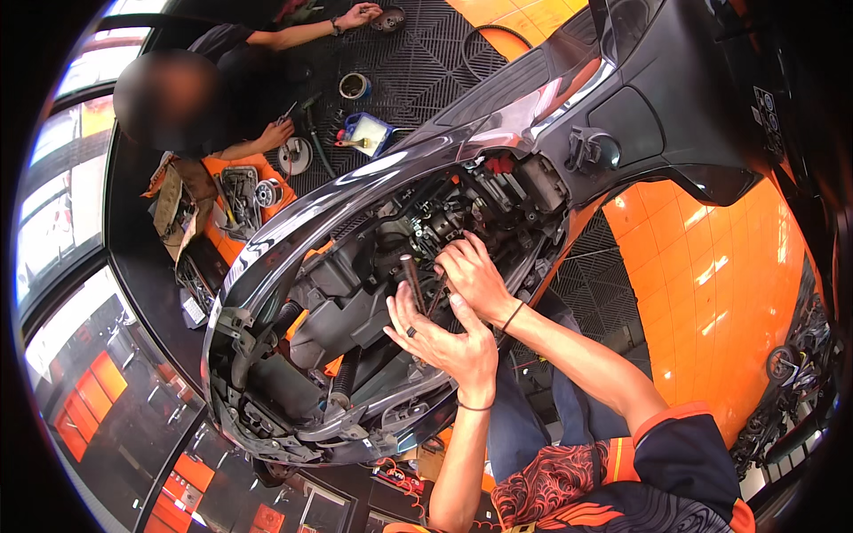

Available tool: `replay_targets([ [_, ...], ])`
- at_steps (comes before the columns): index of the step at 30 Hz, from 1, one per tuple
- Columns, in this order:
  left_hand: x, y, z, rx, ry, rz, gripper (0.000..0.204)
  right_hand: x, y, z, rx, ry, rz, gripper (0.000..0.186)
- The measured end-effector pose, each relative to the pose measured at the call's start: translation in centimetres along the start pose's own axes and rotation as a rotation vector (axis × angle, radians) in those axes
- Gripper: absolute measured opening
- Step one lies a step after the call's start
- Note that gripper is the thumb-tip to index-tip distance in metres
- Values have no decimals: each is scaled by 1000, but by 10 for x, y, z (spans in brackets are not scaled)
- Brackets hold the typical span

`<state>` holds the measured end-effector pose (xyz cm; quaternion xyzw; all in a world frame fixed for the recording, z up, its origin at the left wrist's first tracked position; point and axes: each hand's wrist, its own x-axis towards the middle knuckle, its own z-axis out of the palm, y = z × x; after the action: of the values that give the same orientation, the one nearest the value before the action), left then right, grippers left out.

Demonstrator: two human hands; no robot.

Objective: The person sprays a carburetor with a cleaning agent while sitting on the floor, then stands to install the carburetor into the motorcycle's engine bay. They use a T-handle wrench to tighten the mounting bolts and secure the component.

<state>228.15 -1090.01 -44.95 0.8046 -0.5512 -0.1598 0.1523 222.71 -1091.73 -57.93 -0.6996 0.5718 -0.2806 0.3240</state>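
A dark scooter body (346, 191) lies across the view with its inside uncovered, showing the engine parts (431, 222). My right hand (475, 280) reaches into this opening, its fingers curled down over something hidden beneath them. Just in front of it, my left hand (449, 346) is open, fingers stretched, with a dark ring on one finger. A dark metal rod with a rounded end (408, 266), like a tool handle, stands up beside the left fingertips; whether they touch it I cannot tell. The black plastic compartment (351, 315) lies to the left of my hands.
At the upper left a co-worker's hand (275, 135) is near a round metal part (295, 155); the other hand (358, 15) reaches toward a dark round part (387, 19). A can (354, 86), a tub with a brush (366, 135) and an orange tray of parts (235, 200) stand nearby.
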Motion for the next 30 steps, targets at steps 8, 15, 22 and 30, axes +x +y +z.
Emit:
replay_targets([
  [8, 40, -48, -10, -23, -44, 521, 44, 1, -1, -3, -28, 3, 24, 16],
  [15, -3, -12, -12, -686, -47, -503, 99, -1, -2, 3, -59, 11, 9, 18],
  [22, 49, -36, -28, -540, -328, -53, 99, 3, -3, 6, -44, -60, 5, 30],
  [30, 8, -33, -24, -1085, -315, -476, 63, -3, -4, -7, 116, -37, -122, 28],
])
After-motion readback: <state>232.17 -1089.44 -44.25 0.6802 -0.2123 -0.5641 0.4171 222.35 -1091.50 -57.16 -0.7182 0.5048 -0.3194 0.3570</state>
